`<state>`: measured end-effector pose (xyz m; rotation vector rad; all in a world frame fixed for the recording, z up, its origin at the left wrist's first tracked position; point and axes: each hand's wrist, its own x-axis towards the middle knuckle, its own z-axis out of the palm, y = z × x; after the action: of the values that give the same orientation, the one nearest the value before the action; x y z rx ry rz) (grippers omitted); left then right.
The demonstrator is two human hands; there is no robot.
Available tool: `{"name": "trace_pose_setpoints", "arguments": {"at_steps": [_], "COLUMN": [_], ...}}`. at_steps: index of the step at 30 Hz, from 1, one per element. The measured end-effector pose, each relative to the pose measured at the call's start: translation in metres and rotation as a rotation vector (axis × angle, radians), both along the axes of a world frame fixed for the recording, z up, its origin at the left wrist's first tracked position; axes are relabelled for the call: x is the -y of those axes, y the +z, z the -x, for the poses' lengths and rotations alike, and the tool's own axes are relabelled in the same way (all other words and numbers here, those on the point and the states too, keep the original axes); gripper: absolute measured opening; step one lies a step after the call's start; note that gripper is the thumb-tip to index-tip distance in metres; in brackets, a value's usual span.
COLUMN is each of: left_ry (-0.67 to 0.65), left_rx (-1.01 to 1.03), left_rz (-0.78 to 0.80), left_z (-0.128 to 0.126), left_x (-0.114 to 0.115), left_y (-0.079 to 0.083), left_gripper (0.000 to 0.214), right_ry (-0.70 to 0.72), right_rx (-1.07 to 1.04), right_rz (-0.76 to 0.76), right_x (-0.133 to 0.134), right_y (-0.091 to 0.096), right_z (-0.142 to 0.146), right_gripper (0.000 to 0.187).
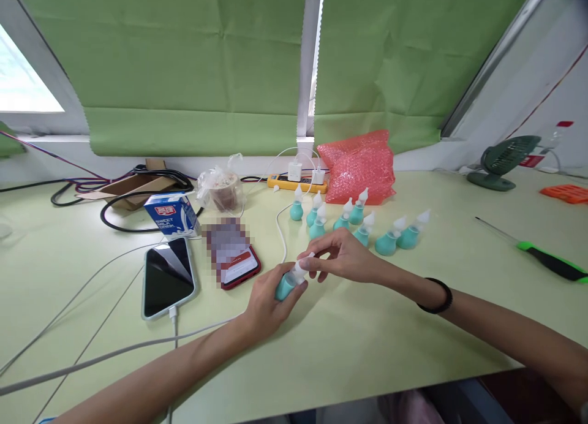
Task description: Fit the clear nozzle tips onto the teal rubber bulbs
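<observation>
My left hand (269,304) is wrapped round the teal rubber bulb (285,284) of a small squeeze bulb with a white tip. My right hand (342,255) pinches that white tip (303,266) between thumb and fingers. Both hands hover just above the pale green table (367,344), near its middle. Beyond my right hand stand several more teal bulbs with white tips (358,219), in a loose row. A black band sits on my right wrist (436,295).
Left of my hands lie a phone on a charging cable (168,277), a red phone (239,268) and a milk carton (172,212). A red bubble-wrap bag (361,166), a power strip (298,182), a green-handled screwdriver (546,261) and a small fan (503,160) lie further off.
</observation>
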<state>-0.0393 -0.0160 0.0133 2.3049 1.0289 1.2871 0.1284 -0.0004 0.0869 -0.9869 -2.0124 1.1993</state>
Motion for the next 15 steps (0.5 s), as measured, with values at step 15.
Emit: {"name": "trace_pose_setpoints", "arguments": {"at_steps": [15], "left_ry": [-0.062], "left_rx": [-0.013], "left_rz": [-0.046], "left_z": [0.001], "left_x": [0.002], "left_y": [0.004], "left_gripper": [0.044], "right_ry": [-0.566], "right_rx": [0.874], "right_rz": [-0.742], "right_x": [-0.109], "right_y": [0.038], "right_z": [0.023], "right_gripper": [0.023]}}
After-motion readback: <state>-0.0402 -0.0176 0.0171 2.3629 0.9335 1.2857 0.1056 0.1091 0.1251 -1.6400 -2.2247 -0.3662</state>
